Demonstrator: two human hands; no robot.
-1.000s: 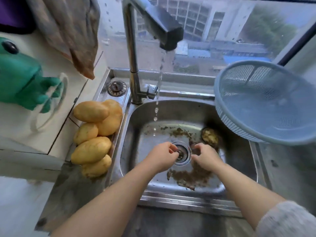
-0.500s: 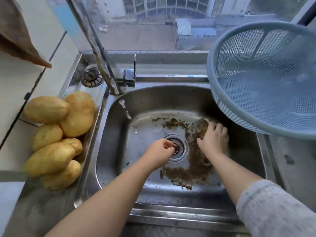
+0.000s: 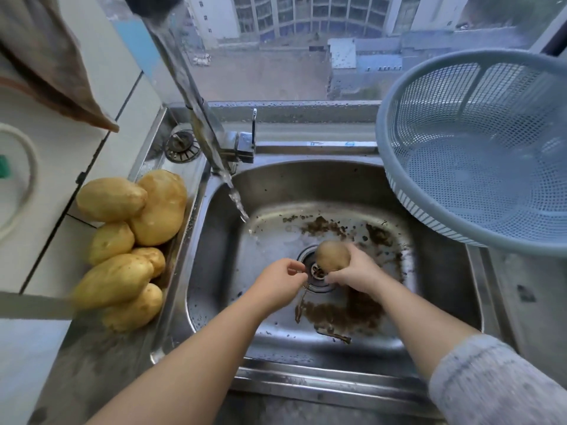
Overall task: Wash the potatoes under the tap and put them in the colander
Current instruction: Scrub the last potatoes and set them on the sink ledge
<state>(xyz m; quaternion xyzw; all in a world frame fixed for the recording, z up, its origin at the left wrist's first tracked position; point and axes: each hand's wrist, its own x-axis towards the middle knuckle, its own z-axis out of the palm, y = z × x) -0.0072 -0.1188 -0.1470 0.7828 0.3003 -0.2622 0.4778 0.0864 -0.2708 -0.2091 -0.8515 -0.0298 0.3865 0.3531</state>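
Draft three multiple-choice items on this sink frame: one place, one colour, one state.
1. Where is the potato held by the right hand? A) over the drain B) on the floor C) in a pot
2. What colour is the colander? A) red B) pale blue C) black
3. The tap is: A) running B) dry C) taken off
Key: 1 A, the hand grips it just above the drain. 2 B, its mesh is pale blue. 3 A, water streams into the sink.

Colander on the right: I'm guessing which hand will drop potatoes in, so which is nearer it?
Right. The right hand, gripping a potato over the drain, sits below-left of the colander; the left hand is farther left, beyond the drain.
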